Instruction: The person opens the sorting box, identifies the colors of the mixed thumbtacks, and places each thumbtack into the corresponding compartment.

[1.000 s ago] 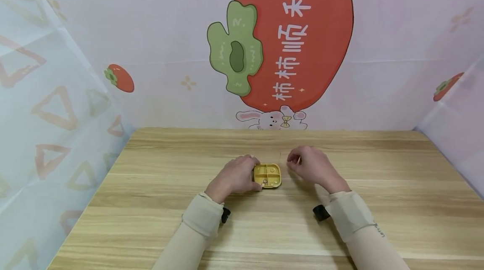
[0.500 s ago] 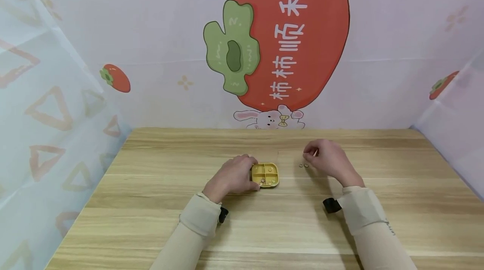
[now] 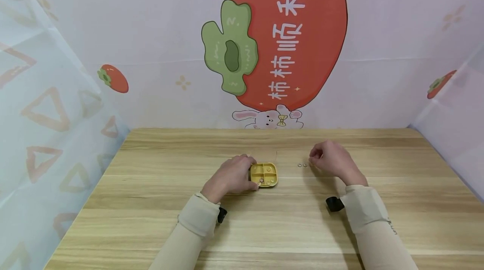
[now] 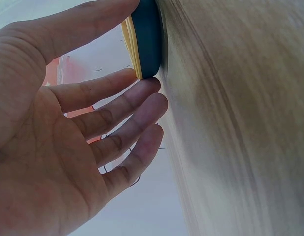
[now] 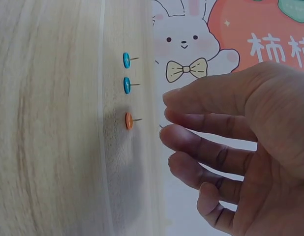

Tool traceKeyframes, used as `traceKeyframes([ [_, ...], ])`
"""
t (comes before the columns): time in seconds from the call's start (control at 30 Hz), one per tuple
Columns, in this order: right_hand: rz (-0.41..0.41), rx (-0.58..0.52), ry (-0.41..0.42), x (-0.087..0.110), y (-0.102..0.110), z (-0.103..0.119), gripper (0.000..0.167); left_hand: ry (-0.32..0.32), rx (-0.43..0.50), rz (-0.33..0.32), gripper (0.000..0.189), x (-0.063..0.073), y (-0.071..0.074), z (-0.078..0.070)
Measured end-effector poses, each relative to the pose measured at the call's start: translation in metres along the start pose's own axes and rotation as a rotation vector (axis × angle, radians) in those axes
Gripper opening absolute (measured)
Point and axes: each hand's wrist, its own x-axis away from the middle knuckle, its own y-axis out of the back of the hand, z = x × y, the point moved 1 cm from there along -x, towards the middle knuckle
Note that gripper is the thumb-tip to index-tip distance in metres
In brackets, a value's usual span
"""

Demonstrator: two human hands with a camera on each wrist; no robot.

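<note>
A small yellow box (image 3: 264, 174), split by dividers into compartments, lies on the table. My left hand (image 3: 231, 177) holds it at its left side, thumb at the near corner and fingers at the far one. The left wrist view shows its dark teal outer side (image 4: 148, 42). Several thumbtacks (image 3: 268, 170) lie inside, mostly in the near compartments. My right hand (image 3: 334, 160) hovers farther right, thumb and forefinger close together with nothing visible between them. Beside its fingertips, two blue thumbtacks (image 5: 127, 85) and one orange thumbtack (image 5: 129, 121) stand in a row, pins up.
The wooden table (image 3: 272, 228) runs back to a white printed cloth (image 3: 170, 93) with a large persimmon and a rabbit. More printed cloth (image 3: 49, 135) hangs at the left and right sides.
My right hand has moved right, away from the box, uncovering two thumbtacks in the head view. My left hand stays at the box. The head view has shifted slightly.
</note>
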Motion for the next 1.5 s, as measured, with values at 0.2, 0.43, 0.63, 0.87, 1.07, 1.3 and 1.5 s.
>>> traceKeyframes([
  [0.2,0.010,0.021,-0.013,0.0010,0.0003,-0.0022,0.004,-0.003,0.000,-0.001,0.065,0.0003,0.0003,-0.0001],
  [0.43,0.050,0.032,-0.037,0.0012,-0.0011,-0.0017,0.003,-0.006,-0.001,-0.004,0.065,0.0004,0.0004,0.0001],
  [0.63,0.090,0.030,-0.047,0.0016,-0.0032,-0.0007,0.004,-0.005,-0.004,-0.002,0.066,0.0002,0.0005,-0.0003],
  [0.87,0.124,0.049,-0.075,0.0015,-0.0042,0.0006,0.008,-0.003,-0.011,-0.001,0.065,-0.0001,0.0002,0.0000],
  [1.07,0.118,0.063,-0.067,0.0017,-0.0041,0.0010,0.010,-0.010,-0.012,-0.002,0.066,-0.0003,-0.0005,0.0005],
  [1.3,0.119,0.077,-0.069,0.0017,-0.0035,0.0020,0.012,-0.004,-0.008,0.004,0.066,-0.0008,-0.0017,0.0012],
  [1.5,0.083,0.069,-0.047,0.0020,-0.0032,0.0061,0.014,0.000,-0.006,0.007,0.065,-0.0008,-0.0018,0.0009],
])
